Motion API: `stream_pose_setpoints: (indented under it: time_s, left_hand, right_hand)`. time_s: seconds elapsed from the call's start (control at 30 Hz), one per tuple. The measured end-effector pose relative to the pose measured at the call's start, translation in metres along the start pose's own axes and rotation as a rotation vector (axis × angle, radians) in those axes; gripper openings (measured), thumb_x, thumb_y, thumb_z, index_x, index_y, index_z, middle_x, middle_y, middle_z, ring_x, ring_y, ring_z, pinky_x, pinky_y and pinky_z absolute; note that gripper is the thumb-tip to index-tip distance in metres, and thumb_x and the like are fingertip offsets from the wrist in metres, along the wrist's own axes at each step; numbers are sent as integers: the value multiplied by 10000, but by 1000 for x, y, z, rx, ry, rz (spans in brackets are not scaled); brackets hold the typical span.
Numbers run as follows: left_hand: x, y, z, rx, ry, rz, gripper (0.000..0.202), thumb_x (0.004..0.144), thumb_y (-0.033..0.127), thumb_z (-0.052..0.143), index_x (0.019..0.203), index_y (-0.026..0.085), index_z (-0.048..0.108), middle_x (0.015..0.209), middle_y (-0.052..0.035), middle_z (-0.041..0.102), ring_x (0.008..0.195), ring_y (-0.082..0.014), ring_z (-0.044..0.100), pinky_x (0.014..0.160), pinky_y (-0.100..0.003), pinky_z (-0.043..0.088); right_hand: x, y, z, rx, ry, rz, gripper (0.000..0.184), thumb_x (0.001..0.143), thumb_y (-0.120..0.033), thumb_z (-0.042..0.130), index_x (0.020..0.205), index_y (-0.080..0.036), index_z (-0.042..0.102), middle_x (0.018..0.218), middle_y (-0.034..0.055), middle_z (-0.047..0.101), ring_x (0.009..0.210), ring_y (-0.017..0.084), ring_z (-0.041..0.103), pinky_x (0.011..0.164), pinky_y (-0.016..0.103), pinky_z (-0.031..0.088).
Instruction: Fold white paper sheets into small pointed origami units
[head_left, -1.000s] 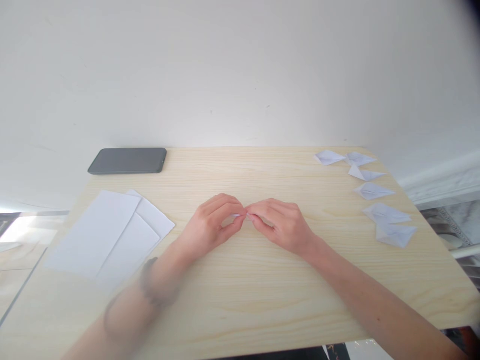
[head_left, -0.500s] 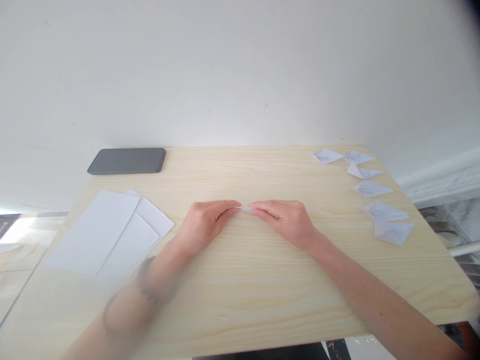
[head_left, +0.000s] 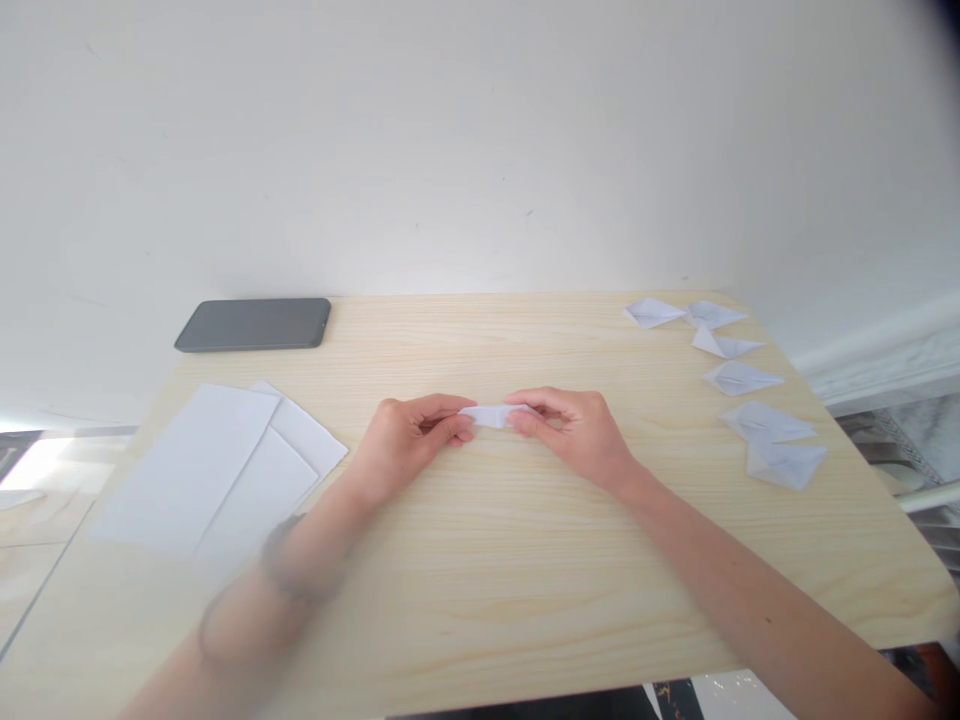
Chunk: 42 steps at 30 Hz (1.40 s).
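Note:
A small piece of folded white paper (head_left: 490, 415) is stretched level between my two hands, above the middle of the table. My left hand (head_left: 411, 438) pinches its left end between thumb and fingers. At the other end, my right hand (head_left: 573, 430) grips it the same way, thumb in front and fingers behind. A crease runs near the middle of the visible strip; both ends are partly covered by my fingers.
Loose sheets of white paper (head_left: 199, 465) overlap on the left of the wooden table (head_left: 480, 570). A dark phone (head_left: 255, 325) lies behind them by the wall. Several folded white paper shapes (head_left: 742, 378) line the right side.
The folded paper now shows a wider face between my hands, where before only a thin edge showed. My fingers have loosened and shifted slightly outward along it.

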<state>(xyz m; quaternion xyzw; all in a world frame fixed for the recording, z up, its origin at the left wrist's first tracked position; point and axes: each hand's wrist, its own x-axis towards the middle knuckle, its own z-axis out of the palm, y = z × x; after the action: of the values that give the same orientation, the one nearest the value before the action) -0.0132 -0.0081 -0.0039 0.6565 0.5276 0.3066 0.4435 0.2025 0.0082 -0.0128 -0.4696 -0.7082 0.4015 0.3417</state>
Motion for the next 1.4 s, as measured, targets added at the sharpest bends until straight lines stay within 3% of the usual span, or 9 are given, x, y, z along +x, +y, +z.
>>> stream_pose_setpoints:
  time_s: [0.17,0.33,0.43,0.57,0.73,0.83,0.97,1.13,1.4]
  left_hand:
    - [4,1,-2,-36,-27,-36,245,819,351,570,933,157,666,706,-21,697,651,-145,643,658,-236,506]
    - [5,2,0,-61,-64,-18,263,812,376,576,943,158,646,710,-25,694,631,-140,633,615,-234,502]
    - [2,5,4,19,-67,52,258,798,398,590,921,181,656,817,-29,698,664,-139,618,598,-229,483]
    - [0,7,9,31,-54,75,237,820,392,563,901,186,648,855,-22,690,693,-134,599,603,-223,459]
    - [2,3,6,-88,-59,51,226,830,357,565,972,181,571,755,-7,671,596,-100,549,528,-202,410]
    - [1,4,5,-70,-47,119,205,840,326,555,984,181,570,840,-30,669,683,-119,583,583,-217,448]
    - [0,7,6,68,-6,326,228,811,252,592,1030,186,597,1042,-74,624,918,-165,590,703,-245,505]
    - [-3,3,7,204,137,569,162,816,149,573,955,188,647,964,-64,657,867,-149,610,753,-271,518]
    - [-2,5,8,342,169,517,141,859,175,527,884,180,665,800,-28,695,696,-122,627,643,-232,487]
  right_hand:
    - [5,-3,-2,74,-33,76,176,792,-313,597,868,-187,693,650,2,676,593,121,636,580,225,521]
    - [6,-1,-1,181,-45,86,192,758,-324,631,875,-172,638,664,7,665,566,115,623,563,237,521]
    - [2,-2,1,196,-74,45,184,752,-297,645,894,-189,602,654,-14,645,544,99,594,553,229,510]
    - [-2,-5,4,75,-103,-73,126,821,-293,567,890,-198,610,704,-9,643,575,88,580,552,208,495]
    - [-2,-3,6,-100,-96,-386,234,794,-249,617,1025,-215,606,977,39,638,820,118,608,636,198,512]
    - [-1,1,8,-155,-42,-514,209,823,-203,582,1031,-212,602,1008,50,633,882,125,612,697,216,521]
    - [-2,1,7,-204,13,-496,168,853,-215,546,1011,-216,605,932,31,668,811,119,634,698,231,522]
    - [-5,-6,5,-275,14,-511,145,876,-214,512,974,-210,618,920,15,692,818,111,640,738,223,511]
    - [-6,-3,9,-441,51,-549,183,898,-208,468,948,-195,644,748,0,710,640,109,645,584,220,492]
